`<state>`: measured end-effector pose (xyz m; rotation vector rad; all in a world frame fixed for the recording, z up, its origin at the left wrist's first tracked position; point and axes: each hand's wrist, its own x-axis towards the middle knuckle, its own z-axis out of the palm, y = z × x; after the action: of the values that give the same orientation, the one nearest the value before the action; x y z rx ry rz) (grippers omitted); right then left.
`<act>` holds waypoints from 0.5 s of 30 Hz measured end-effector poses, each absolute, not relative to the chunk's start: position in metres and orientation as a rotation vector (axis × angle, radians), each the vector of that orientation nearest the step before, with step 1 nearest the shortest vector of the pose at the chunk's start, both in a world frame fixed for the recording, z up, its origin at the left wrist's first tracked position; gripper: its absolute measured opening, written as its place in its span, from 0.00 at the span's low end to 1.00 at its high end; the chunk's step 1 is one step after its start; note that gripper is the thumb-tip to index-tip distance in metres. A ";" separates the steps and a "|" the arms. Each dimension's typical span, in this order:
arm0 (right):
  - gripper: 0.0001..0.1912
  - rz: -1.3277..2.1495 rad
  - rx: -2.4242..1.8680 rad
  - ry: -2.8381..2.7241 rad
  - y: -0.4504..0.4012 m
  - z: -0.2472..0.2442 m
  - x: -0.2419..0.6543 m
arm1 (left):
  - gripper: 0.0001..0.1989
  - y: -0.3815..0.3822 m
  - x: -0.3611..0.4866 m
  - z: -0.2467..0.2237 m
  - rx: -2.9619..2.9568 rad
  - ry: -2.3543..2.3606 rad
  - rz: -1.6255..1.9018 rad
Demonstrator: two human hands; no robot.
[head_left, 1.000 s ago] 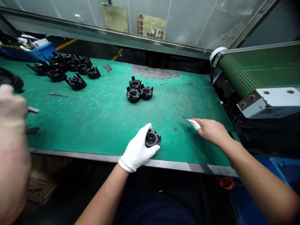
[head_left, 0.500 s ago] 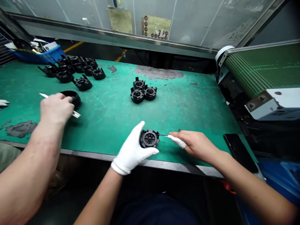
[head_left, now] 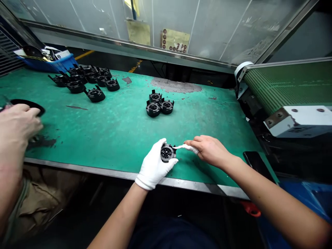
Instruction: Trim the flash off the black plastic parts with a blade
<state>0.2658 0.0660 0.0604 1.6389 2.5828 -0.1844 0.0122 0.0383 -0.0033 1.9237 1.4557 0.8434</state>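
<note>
In my white-gloved left hand [head_left: 153, 166] is a round black plastic part [head_left: 168, 153], its ringed, slotted face turned up. Fingers and thumb curl around its left side, just above the table's front edge. My right hand [head_left: 209, 149], bare apart from a white cover on one digit, pinches a small thin-bladed knife [head_left: 178, 147]. The blade's tip meets the part's upper right rim; whether it cuts in is too small to tell. Most of the knife's handle is hidden in the fingers.
Three similar black parts [head_left: 155, 105] stand grouped mid-table; several more [head_left: 77, 80] cluster back left by a blue bin [head_left: 55, 64]. A co-worker's hand [head_left: 20, 122] handles a black ring-shaped part [head_left: 31, 103] at left. A phone [head_left: 258, 165] lies front right, below a green conveyor [head_left: 293, 83].
The part in my left hand has tilted, and the knife now shows its flat side at the rim. The co-worker's hand and black part have moved left. The view has shifted slightly.
</note>
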 end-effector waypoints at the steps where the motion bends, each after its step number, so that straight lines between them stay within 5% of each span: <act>1: 0.22 -0.151 1.727 2.530 0.068 0.060 0.273 | 0.41 0.039 0.011 -0.003 1.925 1.435 0.836; 8: 0.25 -0.177 2.049 2.374 0.060 0.061 0.333 | 0.47 0.045 -0.018 0.014 1.944 1.114 0.639; 15: 0.20 -0.573 1.737 2.631 0.011 0.043 0.289 | 0.30 0.048 -0.047 0.021 1.793 0.963 0.640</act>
<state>0.2889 0.0105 0.0429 1.7371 2.6308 -0.5732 -0.0471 0.0480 0.0206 1.7926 0.9633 0.6401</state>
